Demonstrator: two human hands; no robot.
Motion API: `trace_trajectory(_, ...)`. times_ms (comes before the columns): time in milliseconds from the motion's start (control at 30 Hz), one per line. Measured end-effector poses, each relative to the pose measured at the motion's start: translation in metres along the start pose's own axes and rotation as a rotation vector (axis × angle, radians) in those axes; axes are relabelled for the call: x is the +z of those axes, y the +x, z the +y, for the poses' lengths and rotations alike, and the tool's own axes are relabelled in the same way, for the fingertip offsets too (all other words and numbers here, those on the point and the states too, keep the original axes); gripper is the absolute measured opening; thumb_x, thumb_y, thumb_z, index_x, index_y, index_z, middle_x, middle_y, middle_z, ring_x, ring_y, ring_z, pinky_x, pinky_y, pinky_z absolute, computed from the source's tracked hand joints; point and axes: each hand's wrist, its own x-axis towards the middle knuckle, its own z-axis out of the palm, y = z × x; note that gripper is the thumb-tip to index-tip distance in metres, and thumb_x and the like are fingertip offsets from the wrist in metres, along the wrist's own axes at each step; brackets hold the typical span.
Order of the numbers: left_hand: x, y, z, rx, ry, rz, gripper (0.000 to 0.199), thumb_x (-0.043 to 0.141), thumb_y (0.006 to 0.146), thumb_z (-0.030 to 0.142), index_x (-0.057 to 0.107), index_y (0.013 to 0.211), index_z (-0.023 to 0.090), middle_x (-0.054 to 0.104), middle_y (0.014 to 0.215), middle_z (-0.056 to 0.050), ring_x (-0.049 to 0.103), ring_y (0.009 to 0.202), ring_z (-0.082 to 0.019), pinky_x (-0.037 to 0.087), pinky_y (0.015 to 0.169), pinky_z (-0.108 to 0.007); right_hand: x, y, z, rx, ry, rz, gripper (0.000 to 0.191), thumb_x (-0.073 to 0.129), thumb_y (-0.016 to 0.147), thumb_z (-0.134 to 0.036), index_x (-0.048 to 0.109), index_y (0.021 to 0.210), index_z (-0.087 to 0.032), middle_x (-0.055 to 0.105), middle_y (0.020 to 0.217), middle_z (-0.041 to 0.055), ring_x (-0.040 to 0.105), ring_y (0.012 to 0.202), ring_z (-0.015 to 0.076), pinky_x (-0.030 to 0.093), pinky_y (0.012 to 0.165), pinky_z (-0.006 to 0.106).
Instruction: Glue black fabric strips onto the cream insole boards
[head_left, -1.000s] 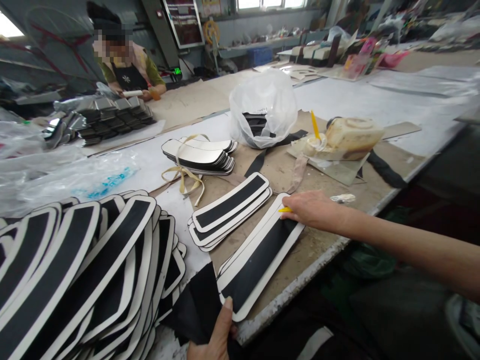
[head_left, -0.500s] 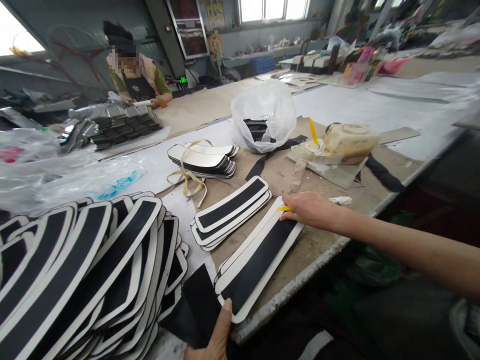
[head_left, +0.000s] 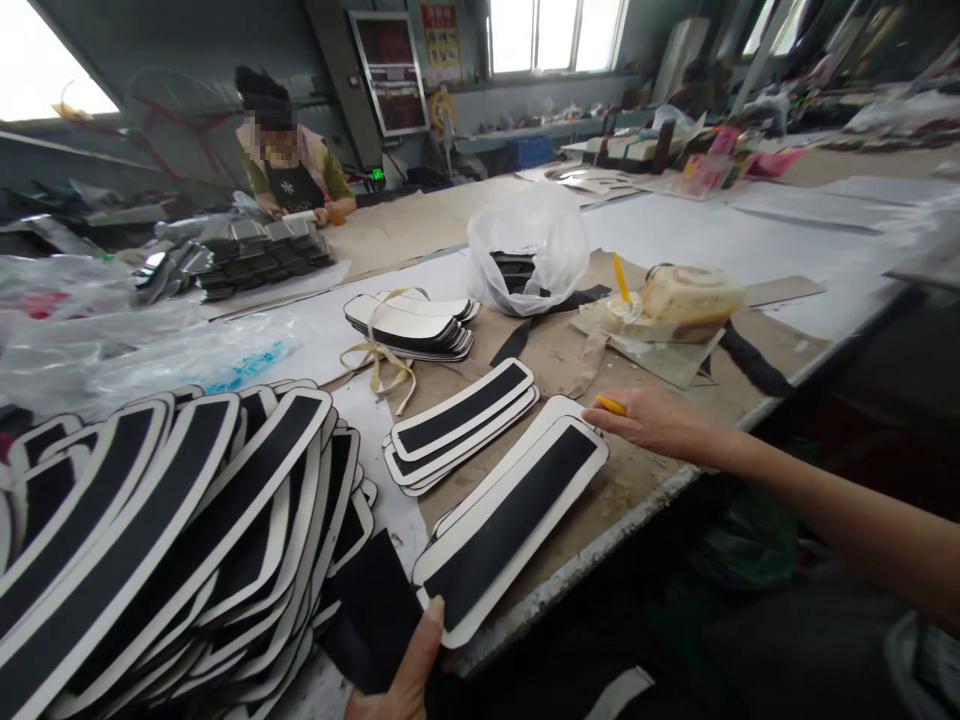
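My left hand [head_left: 409,660] grips the near end of a long white panel with a black strip along it [head_left: 517,515]; the thumb is on top and the other fingers are hidden. Other panels show beneath its far edge. My right hand [head_left: 649,420] is closed around a yellow stick [head_left: 611,405], its fingertips beside the panel's far corner. A loose black sheet [head_left: 379,605] lies by my left hand. Just beyond is a small stack of similar panels [head_left: 461,415]. A large fanned pile of them [head_left: 180,530] fills the left side.
Behind lie a bundle of panels [head_left: 409,320] with a yellowish tie [head_left: 379,365] and a plastic bag [head_left: 551,225] holding dark pieces. A stained plastic container [head_left: 694,290] and another yellow stick [head_left: 621,278] are at right. A person [head_left: 289,165] works across the table.
My right hand has moved off the panel's far end to the right, keeping the yellow stick. The panel's far corner is now uncovered. My left hand still grips the near end.
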Motion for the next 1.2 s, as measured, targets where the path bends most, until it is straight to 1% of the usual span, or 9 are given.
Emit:
trace_trajectory(200,0.004,-0.026,0.016,-0.157,-0.399,-0.192,0.054,0.077,0.060,0.013,0.060,0.111,0.018,0.071,0.081,-0.002,0.066,0.094,-0.024,0.053,0.083,-0.033,0.014,-0.009,-0.005,0.295,0.632,-0.269,0.043,0.063,0.072,-0.055,0.038,0.065,-0.020,0.029,0.052,-0.0095,0.023,0.044,0.0051,0.017,0.043,0.022)
trace_trajectory(300,-0.001,-0.029,0.013,-0.126,-0.440,-0.276,0.040,0.076,0.065,0.019,0.062,0.103,0.016,0.069,0.077,-0.001,0.066,0.074,-0.016,0.053,0.068,-0.024,0.019,-0.014,-0.005,0.372,0.708,-0.252,0.045,0.067,0.068,-0.056,0.039,0.065,-0.020,0.034,0.053,-0.0086,0.027,0.045,0.0052,0.020,0.042,0.021)
trace_trajectory(367,-0.004,-0.028,0.009,-0.109,-0.428,-0.322,0.032,0.076,0.068,0.026,0.063,0.095,0.014,0.065,0.070,0.001,0.057,0.055,-0.009,0.048,0.053,-0.018,0.020,-0.016,-0.004,0.381,0.685,-0.215,0.046,0.067,0.068,-0.058,0.043,0.065,-0.019,0.039,0.054,-0.0070,0.033,0.046,0.0065,0.024,0.042,0.021)
trace_trajectory(433,-0.006,-0.027,0.008,-0.104,-0.424,-0.344,0.032,0.074,0.070,0.032,0.064,0.095,0.014,0.064,0.069,0.001,0.050,0.048,-0.006,0.043,0.046,-0.017,0.020,-0.019,-0.004,0.384,0.673,-0.199,0.046,0.067,0.067,-0.060,0.047,0.066,-0.018,0.043,0.055,-0.0056,0.036,0.048,0.0075,0.027,0.043,0.021)
trace_trajectory(500,-0.006,-0.026,0.009,-0.086,-0.432,-0.330,0.038,0.072,0.072,0.033,0.063,0.104,0.014,0.068,0.078,-0.001,0.057,0.056,-0.009,0.047,0.051,-0.019,0.019,-0.022,-0.006,0.373,0.684,-0.206,0.045,0.068,0.067,-0.059,0.053,0.069,-0.017,0.050,0.059,-0.0032,0.041,0.052,0.0090,0.031,0.045,0.022)
trace_trajectory(600,-0.006,-0.026,0.010,-0.065,-0.438,-0.329,0.048,0.073,0.071,0.028,0.060,0.115,0.015,0.071,0.094,-0.006,0.066,0.081,-0.018,0.054,0.070,-0.026,0.017,-0.026,-0.010,0.342,0.677,-0.179,0.044,0.070,0.064,-0.058,0.058,0.069,-0.015,0.055,0.063,-0.0012,0.046,0.057,0.0109,0.035,0.049,0.022)
trace_trajectory(733,-0.007,-0.024,0.008,-0.059,-0.433,-0.303,0.049,0.074,0.070,0.021,0.060,0.117,0.014,0.072,0.100,-0.008,0.065,0.099,-0.024,0.051,0.089,-0.035,0.015,-0.032,-0.017,0.332,0.641,-0.140,0.043,0.073,0.060,-0.056,0.059,0.064,-0.016,0.054,0.059,-0.0016,0.044,0.054,0.0112,0.034,0.047,0.023)
trace_trajectory(1000,-0.008,-0.034,0.013,-0.054,-0.464,-0.239,0.048,0.070,0.073,0.017,0.059,0.119,0.017,0.070,0.110,-0.007,0.062,0.107,-0.023,0.047,0.097,-0.035,0.017,-0.044,-0.025,0.295,0.742,-0.170,0.039,0.070,0.067,-0.054,0.059,0.068,-0.017,0.057,0.062,0.0001,0.047,0.056,0.0127,0.037,0.050,0.024)
trace_trajectory(1200,-0.002,-0.040,0.015,-0.033,-0.451,-0.122,0.045,0.068,0.075,0.014,0.059,0.119,0.021,0.069,0.110,-0.005,0.060,0.109,-0.021,0.045,0.099,-0.035,0.022,-0.048,-0.019,0.217,0.649,-0.114,0.044,0.066,0.067,-0.061,0.059,0.067,-0.017,0.056,0.062,-0.0002,0.049,0.058,0.0139,0.039,0.052,0.025)
